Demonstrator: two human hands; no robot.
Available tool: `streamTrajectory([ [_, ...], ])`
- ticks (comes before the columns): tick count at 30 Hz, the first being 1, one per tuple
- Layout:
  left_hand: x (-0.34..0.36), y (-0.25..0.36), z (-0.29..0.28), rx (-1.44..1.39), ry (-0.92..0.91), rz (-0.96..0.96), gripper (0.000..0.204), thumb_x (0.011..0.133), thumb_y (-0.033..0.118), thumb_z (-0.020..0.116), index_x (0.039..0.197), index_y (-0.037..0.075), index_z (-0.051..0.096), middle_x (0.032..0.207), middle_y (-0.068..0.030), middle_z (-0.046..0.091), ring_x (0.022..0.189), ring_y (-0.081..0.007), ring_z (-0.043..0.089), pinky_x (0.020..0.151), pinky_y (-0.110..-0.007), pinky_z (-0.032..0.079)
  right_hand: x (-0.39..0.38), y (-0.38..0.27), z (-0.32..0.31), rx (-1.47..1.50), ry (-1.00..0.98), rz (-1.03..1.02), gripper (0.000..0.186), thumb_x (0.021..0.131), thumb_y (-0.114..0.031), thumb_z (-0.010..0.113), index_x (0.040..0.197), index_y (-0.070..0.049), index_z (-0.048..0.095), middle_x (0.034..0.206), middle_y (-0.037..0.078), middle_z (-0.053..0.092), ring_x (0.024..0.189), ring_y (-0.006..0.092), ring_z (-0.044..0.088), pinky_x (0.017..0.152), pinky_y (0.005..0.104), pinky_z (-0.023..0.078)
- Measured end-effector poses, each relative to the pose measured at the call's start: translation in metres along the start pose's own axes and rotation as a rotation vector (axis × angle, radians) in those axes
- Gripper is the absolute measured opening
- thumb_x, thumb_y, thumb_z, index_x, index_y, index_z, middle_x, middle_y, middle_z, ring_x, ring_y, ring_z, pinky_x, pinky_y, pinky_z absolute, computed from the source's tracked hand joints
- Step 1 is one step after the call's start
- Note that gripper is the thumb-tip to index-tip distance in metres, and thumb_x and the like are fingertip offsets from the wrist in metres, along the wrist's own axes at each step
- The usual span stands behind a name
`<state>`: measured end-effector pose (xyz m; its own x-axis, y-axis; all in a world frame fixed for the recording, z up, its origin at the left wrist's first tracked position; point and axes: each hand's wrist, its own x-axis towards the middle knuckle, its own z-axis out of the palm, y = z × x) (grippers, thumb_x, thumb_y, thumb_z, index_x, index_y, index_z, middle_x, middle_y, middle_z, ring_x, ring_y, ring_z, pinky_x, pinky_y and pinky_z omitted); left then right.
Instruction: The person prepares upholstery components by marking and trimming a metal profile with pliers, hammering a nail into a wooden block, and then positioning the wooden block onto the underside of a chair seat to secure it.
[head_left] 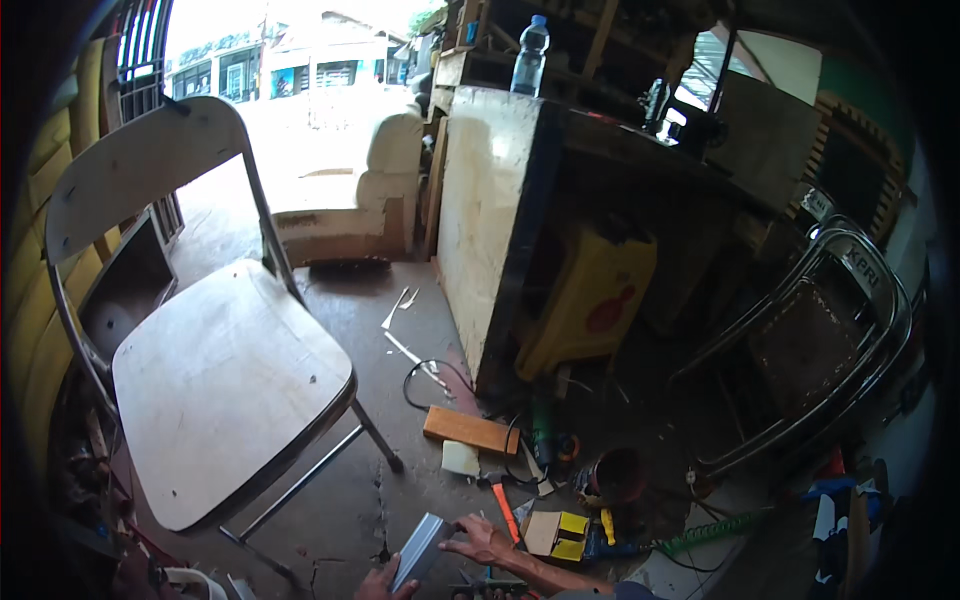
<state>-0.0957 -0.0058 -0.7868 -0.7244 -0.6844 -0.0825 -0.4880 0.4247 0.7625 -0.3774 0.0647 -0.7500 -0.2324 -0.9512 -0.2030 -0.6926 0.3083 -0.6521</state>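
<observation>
My left hand [382, 582] is closed on the lower end of a silver-grey slotted block [421, 550], perhaps a bundle of staples, partly cropped by the bottom edge. My right hand [485, 543] has its fingers bent against the upper right side of the same block, gripping it. Just beyond my right hand lie an orange-handled hammer [505, 510], an open yellow and brown cardboard box [555, 535] and a small yellow tool [607, 525]. A wooden block [470, 427] and a pale foam piece [460, 457] rest farther forward.
A pale folding chair [220, 390] stands at left, folded metal chairs [800, 340] at right. A workbench [485, 200] with a bottle [528, 60] shelters a yellow plastic object [590, 290]. A dark bucket [610, 477], green coiled hose [715, 535] and cables lie on the floor [350, 480].
</observation>
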Motion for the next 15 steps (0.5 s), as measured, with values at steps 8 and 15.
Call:
streamTrajectory([
  [8,0.005,0.029,-0.036,-0.053,-0.194,-0.185,0.080,0.091,0.060,0.064,0.154,0.017,0.041,0.109,-0.0285,0.062,0.102,-0.0461,0.063,0.090,-0.049,0.051,0.010,-0.008,-0.006,0.116,0.195,-0.239,0.052,0.079,-0.043,0.083,0.108,-0.002,0.066,0.100,0.017,0.061,0.097,0.0360,0.062,0.086,0.0446,0.049],
  [15,-0.007,0.036,-0.042,-0.083,-0.258,-0.240,0.081,0.090,0.065,0.060,0.155,0.020,0.041,0.114,-0.0279,0.059,0.107,-0.0442,0.062,0.092,-0.050,0.049,-0.007,-0.033,-0.013,0.195,0.062,0.063,0.027,0.083,-0.022,0.083,0.089,0.000,0.069,0.082,0.012,0.068,0.074,0.0215,0.067,0.071,0.0341,0.053],
])
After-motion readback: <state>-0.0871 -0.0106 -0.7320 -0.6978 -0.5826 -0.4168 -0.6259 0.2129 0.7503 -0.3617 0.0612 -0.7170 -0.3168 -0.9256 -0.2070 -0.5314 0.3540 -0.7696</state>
